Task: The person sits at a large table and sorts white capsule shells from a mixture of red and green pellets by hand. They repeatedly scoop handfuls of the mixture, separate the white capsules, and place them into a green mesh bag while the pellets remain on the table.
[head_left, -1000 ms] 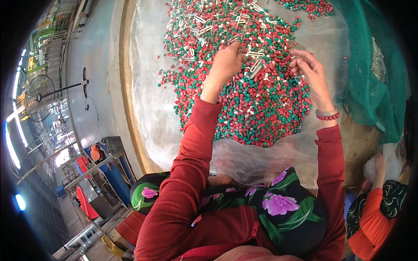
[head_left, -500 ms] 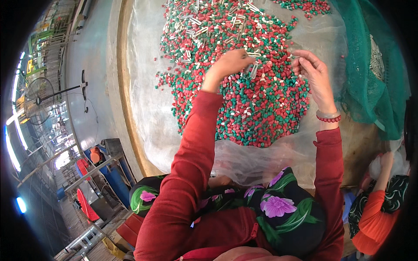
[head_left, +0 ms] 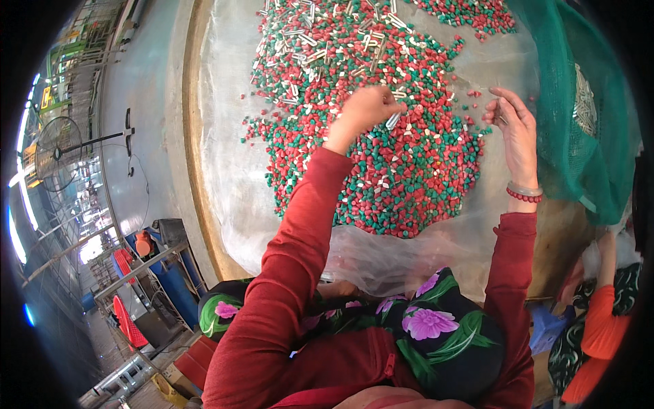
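My left hand (head_left: 368,111) is closed in a pinch over a wide heap of small red, green and white pieces (head_left: 388,184). From its fingertips sticks out a narrow, silvery clip-like piece (head_left: 393,120). At the heap's right side my right hand (head_left: 517,129) is held up, its index finger stretched and the others loosely curled apart. Several loose green and red pieces show just beside and below its fingertips; I cannot make out any piece in the palm. More long, pale, U-shaped clips (head_left: 310,54) lie on the far part of the heap.
Clear plastic sheeting (head_left: 238,198) lies under the heap on a table with a wooden edge (head_left: 193,157). A green net (head_left: 572,136) with a bunch of pale clips (head_left: 584,102) lies on the right. Another person's orange sleeve (head_left: 603,327) shows at the lower right. A fan (head_left: 60,151) stands far left.
My right hand has moved to the right and slightly nearer, away from the heap. My left hand has moved a little left and nearer, still with the clip-like piece at its fingertips.
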Tool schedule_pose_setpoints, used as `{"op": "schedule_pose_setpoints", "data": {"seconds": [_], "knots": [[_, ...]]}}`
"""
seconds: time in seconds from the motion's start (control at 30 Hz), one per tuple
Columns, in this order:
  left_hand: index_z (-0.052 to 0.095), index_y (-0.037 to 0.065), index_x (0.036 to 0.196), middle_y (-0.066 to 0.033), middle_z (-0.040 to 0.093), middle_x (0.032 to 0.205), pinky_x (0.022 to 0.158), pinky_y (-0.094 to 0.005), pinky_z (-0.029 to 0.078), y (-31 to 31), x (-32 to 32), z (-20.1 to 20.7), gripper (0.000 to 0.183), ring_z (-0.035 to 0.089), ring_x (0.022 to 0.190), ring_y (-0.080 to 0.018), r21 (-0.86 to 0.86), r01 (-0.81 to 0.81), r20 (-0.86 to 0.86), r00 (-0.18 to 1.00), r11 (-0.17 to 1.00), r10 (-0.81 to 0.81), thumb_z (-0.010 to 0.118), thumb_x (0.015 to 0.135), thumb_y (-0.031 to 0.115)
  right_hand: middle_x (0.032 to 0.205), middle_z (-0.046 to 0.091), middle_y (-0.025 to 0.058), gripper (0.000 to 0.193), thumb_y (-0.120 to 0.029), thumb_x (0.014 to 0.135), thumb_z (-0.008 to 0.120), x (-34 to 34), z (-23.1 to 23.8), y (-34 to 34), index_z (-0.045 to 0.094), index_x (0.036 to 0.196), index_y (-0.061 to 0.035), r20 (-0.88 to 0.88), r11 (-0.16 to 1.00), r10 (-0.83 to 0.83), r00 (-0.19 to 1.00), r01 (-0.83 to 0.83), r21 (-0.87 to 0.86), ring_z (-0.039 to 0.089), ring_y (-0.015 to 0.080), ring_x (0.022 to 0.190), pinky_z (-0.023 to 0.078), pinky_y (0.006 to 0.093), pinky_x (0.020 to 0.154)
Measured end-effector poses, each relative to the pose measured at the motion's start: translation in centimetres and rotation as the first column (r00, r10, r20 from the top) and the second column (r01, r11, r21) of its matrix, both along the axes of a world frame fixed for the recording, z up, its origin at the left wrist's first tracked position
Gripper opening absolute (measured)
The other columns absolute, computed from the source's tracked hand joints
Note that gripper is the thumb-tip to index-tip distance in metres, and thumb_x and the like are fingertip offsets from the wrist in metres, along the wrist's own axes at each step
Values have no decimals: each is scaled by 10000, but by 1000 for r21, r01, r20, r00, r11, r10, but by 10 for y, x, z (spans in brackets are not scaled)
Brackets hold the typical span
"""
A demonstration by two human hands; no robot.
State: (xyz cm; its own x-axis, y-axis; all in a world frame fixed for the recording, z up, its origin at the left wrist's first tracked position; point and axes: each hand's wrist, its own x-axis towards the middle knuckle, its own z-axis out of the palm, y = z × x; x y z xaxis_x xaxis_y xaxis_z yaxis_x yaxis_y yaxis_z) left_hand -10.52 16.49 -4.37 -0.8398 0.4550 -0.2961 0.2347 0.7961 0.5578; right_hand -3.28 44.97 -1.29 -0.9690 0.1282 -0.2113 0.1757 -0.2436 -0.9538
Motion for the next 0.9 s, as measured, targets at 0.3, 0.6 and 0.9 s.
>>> {"op": "schedule_pose_setpoints", "data": {"seconds": [0.3,0.6,0.9], "knots": [[620,21,897,7,494,606,419,-241,340,-48,6,35,261,417,479,-60,270,-490,511,803,829,309,623,823,272,976,628,150,259,-108,887,499,-52,-67,-71,576,1126,-50,-215,754,355,910,-143,641,607,267,908,476,360,811],[455,26,820,-56,351,743,326,-144,305,-125,29,47,207,392,660,-118,657,-594,506,804,-464,-313,518,901,205,957,587,148,242,-59,799,525,-32,-96,-136,551,1033,-3,-7,145,670,742,-121,982,539,313,952,467,407,809],[536,46,819,-16,494,695,352,-162,285,-123,22,23,320,435,522,-76,560,-806,759,592,193,269,464,964,322,873,660,70,117,-92,912,525,-12,-34,-94,511,1009,-28,-81,908,351,933,-318,274,591,95,723,450,227,646]]}}
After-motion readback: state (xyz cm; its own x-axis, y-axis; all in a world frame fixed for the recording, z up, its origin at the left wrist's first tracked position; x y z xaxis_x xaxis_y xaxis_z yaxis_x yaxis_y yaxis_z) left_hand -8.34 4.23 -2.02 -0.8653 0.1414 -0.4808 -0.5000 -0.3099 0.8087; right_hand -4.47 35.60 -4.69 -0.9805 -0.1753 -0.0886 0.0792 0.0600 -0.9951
